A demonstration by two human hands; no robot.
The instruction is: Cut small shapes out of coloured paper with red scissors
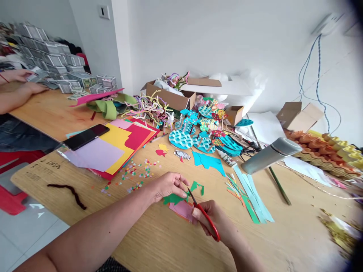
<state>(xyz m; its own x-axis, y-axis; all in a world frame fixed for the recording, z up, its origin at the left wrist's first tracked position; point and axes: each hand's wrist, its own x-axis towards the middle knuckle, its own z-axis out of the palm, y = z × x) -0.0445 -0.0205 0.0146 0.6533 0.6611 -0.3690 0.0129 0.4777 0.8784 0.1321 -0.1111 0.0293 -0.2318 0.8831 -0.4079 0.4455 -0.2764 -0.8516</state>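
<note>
My left hand [170, 185] pinches a piece of green paper [172, 199] cut to a curved outline. In my right hand [217, 217] is a pair of red-handled scissors [206, 215], its dark blades pointing up and left against the green paper's right edge. Whether the blades are apart I cannot make out. Below the green piece, a pink paper rectangle [181, 209] with an orange edge lies on the table. A green offcut [196, 186] rests just beyond the scissor tips. Farther off are a red fish-shaped cutout [160, 152] and blue paper scraps [210, 162].
Coloured paper sheets [98, 155] with a phone [86, 136] on top lie left. Confetti dots [141, 170] are scattered nearby. Fish decorations [204, 132] stand at the back. A grey flask [269, 155] and light-blue strips [253, 194] are to the right. Another person's hands [25, 81] work at far left.
</note>
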